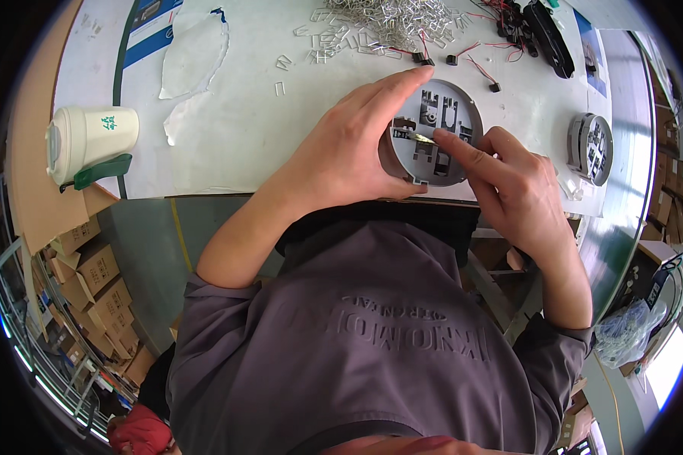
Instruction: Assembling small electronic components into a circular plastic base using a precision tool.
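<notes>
A round grey plastic housing (453, 168) with slots and small fittings inside stands tilted at the table's near edge. My left hand (349, 144) wraps round its left side, fingers along the upper rim and thumb at the bottom. My right hand (512, 178) reaches in from the right with its fingers bent, the index fingertip over the middle of the housing. At that fingertip a small shiny metal piece (423, 139) points toward a slot on the left; its exact kind is too small to make out. My right thumb is mostly hidden.
A heap of U-shaped metal wire pieces (402, 21) lies at the back. Small black parts with red wires (495, 86) and a black pouch (548, 38) are near it. Another round grey housing (590, 149) stands right. A white cup (95, 144) lies left, beside torn white paper (193, 57).
</notes>
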Tool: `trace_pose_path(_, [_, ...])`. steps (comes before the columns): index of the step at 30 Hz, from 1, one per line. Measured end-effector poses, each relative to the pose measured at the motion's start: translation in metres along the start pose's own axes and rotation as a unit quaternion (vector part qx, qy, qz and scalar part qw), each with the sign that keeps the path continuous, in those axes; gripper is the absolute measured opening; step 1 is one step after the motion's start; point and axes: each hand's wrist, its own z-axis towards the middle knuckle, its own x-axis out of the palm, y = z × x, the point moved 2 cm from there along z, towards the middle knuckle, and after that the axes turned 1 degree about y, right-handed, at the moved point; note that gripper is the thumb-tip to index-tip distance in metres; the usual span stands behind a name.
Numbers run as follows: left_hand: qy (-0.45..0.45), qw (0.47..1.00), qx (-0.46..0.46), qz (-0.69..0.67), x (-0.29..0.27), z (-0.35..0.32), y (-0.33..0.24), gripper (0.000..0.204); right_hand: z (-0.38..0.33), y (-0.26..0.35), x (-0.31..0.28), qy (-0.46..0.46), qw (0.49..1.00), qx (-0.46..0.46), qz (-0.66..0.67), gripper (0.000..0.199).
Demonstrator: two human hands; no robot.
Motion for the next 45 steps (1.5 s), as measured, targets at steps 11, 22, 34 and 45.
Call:
trace_pose_path(11, [0.008,1.000,-0.009,-0.005,0.000,0.000,-0.002,0.116,0.006,0.009,-0.003,0.006,0.996,-0.037,-0.081,0.051])
trace_pose_path(22, [0.002,1.000,-0.005,-0.008,0.001,-0.001,0.000,0.114,0.032,0.051,-0.041,0.095,0.934,-0.072,-0.336,0.051])
trace_pose_path(34, [0.031,0.998,-0.042,-0.021,-0.003,0.000,0.000,0.115,0.026,0.042,-0.030,0.095,0.937,-0.063,-0.331,0.050])
trace_pose_path(45, [-0.046,0.995,-0.076,0.040,-0.020,-0.010,0.014,0.076,-0.019,0.017,0.034,-0.104,0.994,-0.009,0.033,0.039])
